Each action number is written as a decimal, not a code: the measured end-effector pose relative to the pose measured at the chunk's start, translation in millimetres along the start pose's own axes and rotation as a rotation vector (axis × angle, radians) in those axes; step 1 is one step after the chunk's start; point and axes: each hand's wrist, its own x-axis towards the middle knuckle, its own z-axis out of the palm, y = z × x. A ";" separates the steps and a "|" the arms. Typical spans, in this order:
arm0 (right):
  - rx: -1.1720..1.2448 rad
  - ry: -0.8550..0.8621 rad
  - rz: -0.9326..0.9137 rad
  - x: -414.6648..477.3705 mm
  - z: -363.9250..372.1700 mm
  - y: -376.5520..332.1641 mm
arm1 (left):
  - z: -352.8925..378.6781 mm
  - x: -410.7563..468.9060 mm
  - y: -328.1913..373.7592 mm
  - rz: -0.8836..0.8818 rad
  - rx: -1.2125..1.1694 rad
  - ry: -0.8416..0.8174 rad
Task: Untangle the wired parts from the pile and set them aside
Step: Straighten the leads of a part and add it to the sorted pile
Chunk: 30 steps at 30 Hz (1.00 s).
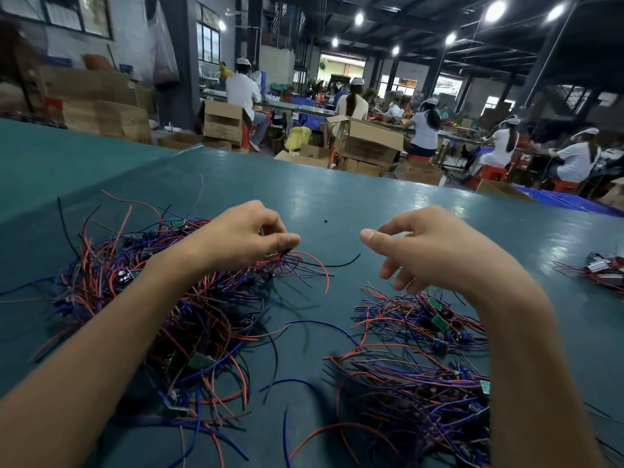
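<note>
Head: left hand pinches pile; second heap beside right hand.

Bare forearms, left hand, right hand.

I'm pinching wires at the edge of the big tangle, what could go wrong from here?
The left hand pinches wires woven into the big pile; a hard pull may drag the whole tangle.
The right hand holds nothing, so nothing pins that pile down.
Trailing strands could snag the smaller pile nearby.
</note>
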 end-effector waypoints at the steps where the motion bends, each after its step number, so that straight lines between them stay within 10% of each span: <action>1: 0.002 -0.003 -0.010 0.3 1.6 -1.0 | -1.1 -0.1 3.8 0.013 -0.027 0.045; 15: 0.436 -0.048 -0.254 -3.1 20.0 -26.6 | -29.0 -15.9 61.8 0.003 -1.002 0.044; 30: 0.870 -0.167 -0.213 -2.3 15.7 -23.2 | -26.2 -22.1 70.6 0.003 -1.083 -0.026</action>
